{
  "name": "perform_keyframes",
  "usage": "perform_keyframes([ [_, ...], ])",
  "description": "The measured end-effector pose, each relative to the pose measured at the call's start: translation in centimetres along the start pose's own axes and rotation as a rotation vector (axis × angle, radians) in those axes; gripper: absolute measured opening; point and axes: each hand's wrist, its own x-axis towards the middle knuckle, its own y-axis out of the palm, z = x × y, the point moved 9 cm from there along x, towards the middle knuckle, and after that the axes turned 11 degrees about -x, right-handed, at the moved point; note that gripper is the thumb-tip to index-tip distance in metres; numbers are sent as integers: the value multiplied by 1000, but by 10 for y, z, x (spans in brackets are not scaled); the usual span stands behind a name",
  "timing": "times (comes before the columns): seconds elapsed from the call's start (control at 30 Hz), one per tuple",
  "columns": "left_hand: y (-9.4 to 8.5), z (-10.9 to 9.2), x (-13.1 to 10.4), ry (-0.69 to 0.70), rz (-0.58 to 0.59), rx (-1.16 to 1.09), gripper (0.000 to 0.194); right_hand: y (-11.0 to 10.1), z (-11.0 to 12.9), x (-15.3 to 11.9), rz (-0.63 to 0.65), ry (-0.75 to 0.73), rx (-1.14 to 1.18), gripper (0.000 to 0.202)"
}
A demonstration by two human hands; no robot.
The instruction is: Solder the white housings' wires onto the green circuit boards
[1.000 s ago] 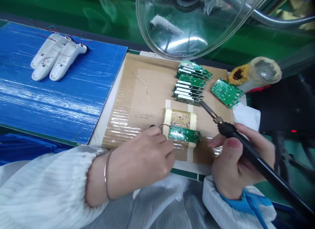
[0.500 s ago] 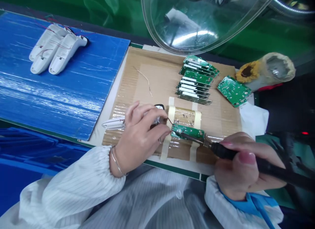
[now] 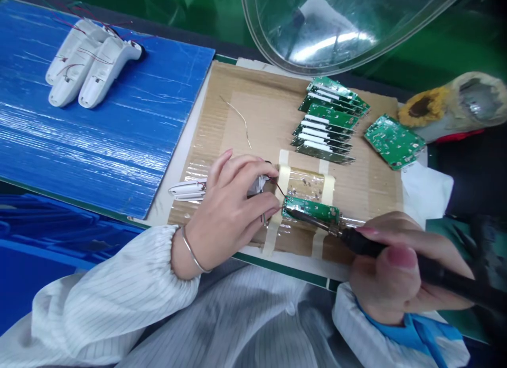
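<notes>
A small green circuit board (image 3: 312,208) lies on a taped pad of the cardboard. My right hand (image 3: 400,273) is closed round the black handle of a soldering iron (image 3: 312,219), whose tip rests at the board's left end. At that same end my left hand (image 3: 232,204) pinches a thin wire (image 3: 281,208) between thumb and finger. A second dark wire (image 3: 280,188) runs from under the left fingers to the board. Behind the left hand lies a white plastic housing (image 3: 188,189), largely hidden by it.
Several green boards (image 3: 325,130) stand in a row on the cardboard (image 3: 269,109), with a larger board (image 3: 394,141) to their right. A bent solder wire (image 3: 240,117) lies behind my left hand. White housings (image 3: 101,72) rest on the blue sheet (image 3: 138,135). A clear round shield (image 3: 253,35) hangs above.
The whole view has shifted a little, so the boards appear farther right and higher. Both hands stay at the board's left end, the iron tip still there.
</notes>
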Motion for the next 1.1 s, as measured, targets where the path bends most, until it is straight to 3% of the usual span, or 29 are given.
perform_keyframes([
  [0.37, 1, 2, 2, -8, 18, -20, 13, -1, 1, -1, -12, -2, 3, 8],
  [0.53, 0, 1, 3, -18, 35, -30, 12, -11, 1, -5, -108, -20, -8, 14],
  [0.67, 2, 1, 3, -9, 33, -37, 11, -11, -2, -6, -89, 38, -5, 21],
  [0.83, -1, 1, 1, 47, -1, -38, 10, -13, -5, -3, -151, 101, 20, 15],
  [0.97, -13, 0, -5, 132, 9, -132, 31, -16, -7, -4, -196, 125, 31, 12],
  [1.1, -27, -5, -11, 233, -24, -216, 18, -22, -20, -9, -265, 301, -4, 18],
])
